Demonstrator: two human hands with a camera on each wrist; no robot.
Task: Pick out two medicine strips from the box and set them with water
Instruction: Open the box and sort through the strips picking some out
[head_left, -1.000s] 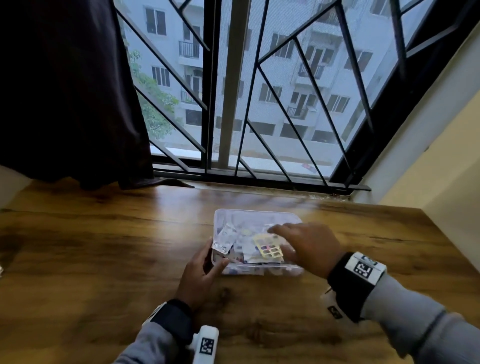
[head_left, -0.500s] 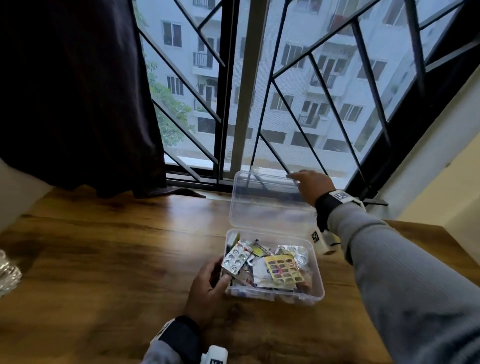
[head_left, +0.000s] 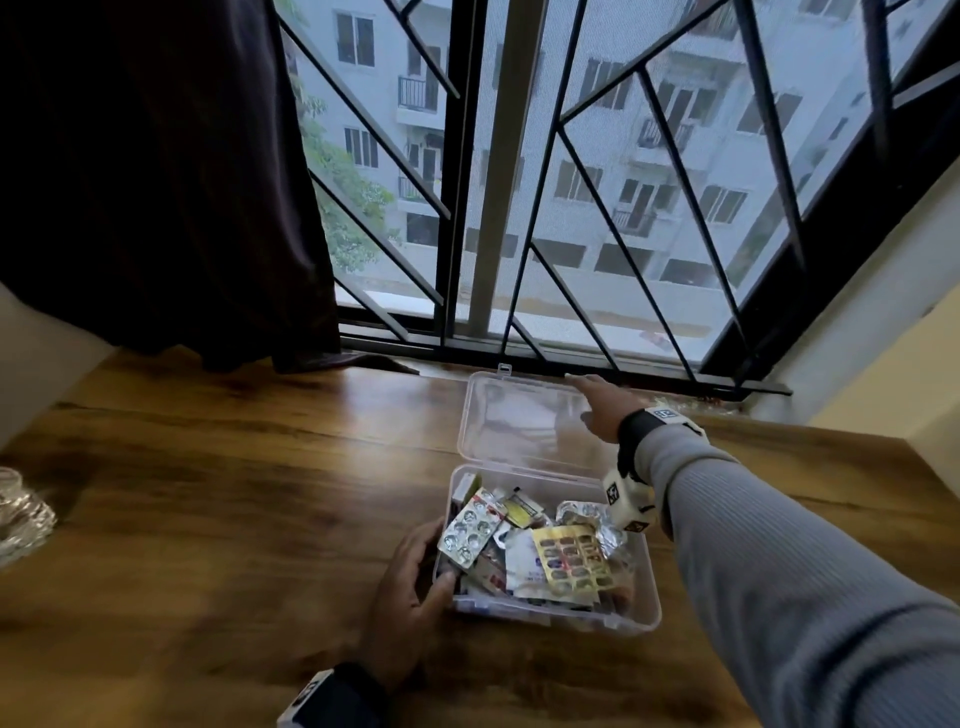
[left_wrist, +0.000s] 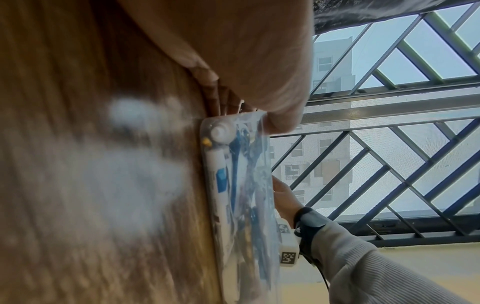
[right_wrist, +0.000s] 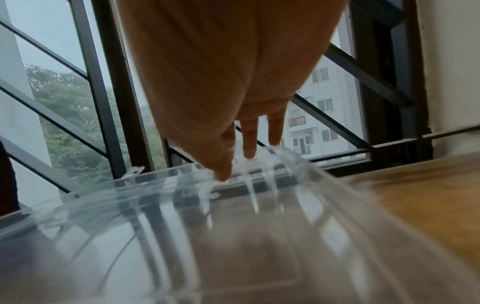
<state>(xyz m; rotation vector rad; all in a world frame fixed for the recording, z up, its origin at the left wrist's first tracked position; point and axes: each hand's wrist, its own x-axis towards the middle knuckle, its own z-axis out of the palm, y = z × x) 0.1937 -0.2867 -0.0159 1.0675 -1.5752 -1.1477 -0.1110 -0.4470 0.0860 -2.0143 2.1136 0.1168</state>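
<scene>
A clear plastic box (head_left: 644, 618) sits on the wooden table, filled with medicine strips: a silver blister strip (head_left: 470, 525) at its left, a yellow strip (head_left: 571, 558) in the middle, and crumpled foil (head_left: 587, 517) behind. Its hinged lid (head_left: 519, 421) lies back toward the window. My left hand (head_left: 439, 566) grips the box's left wall, thumb at the front corner. My right hand (head_left: 584, 395) rests straight fingers on the lid's far right corner. In the right wrist view, the fingertips (right_wrist: 249, 152) touch the lid (right_wrist: 207, 226). The left wrist view shows the box (left_wrist: 241, 195) side-on.
A clear glass object (head_left: 21, 514) is cut off at the table's left edge. A dark curtain (head_left: 156, 182) hangs at the back left, above the table. The barred window (head_left: 571, 208) and its sill run just behind the lid. A cream wall stands at the right.
The lid has gone from closed, through upright, to lying back toward the window. My right hand followed it back and down. The left hand kept its hold on the box.
</scene>
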